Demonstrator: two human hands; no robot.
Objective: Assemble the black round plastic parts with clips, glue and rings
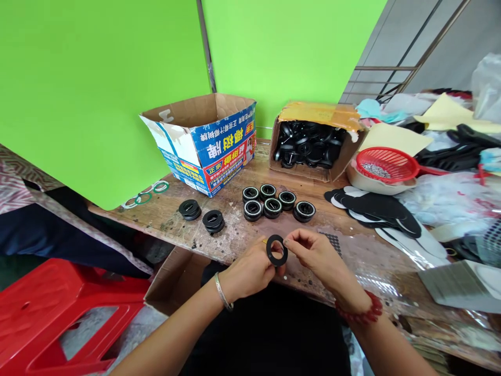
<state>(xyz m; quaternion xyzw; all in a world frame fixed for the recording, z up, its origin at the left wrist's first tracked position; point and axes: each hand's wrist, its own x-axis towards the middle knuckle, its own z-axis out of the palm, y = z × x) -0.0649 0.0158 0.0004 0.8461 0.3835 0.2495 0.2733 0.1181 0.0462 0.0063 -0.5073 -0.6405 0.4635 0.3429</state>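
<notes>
My left hand (pixel 253 269), with a silvery bangle at the wrist, is closed on a flat black ring (pixel 276 262) held upright above the table's front edge. My right hand (pixel 309 251), wearing a red bead bracelet, pinches thumb and finger together at the ring's right edge; whatever lies between the fingertips is too small to make out. Beyond the hands stand several round black pieces with pale rims (pixel 272 208). To their left are two small stacks of black rings (pixel 213 222). A patch of small black dots (pixel 333 242) lies partly behind my right hand.
A blue printed carton (pixel 225 149) stands at the back left. Another carton (pixel 341 166) lies on its side, full of black round parts. At right are a red strainer (pixel 385 156), insole-shaped pieces (pixel 378 209) and plastic bags. A red stool (pixel 50 297) is lower left.
</notes>
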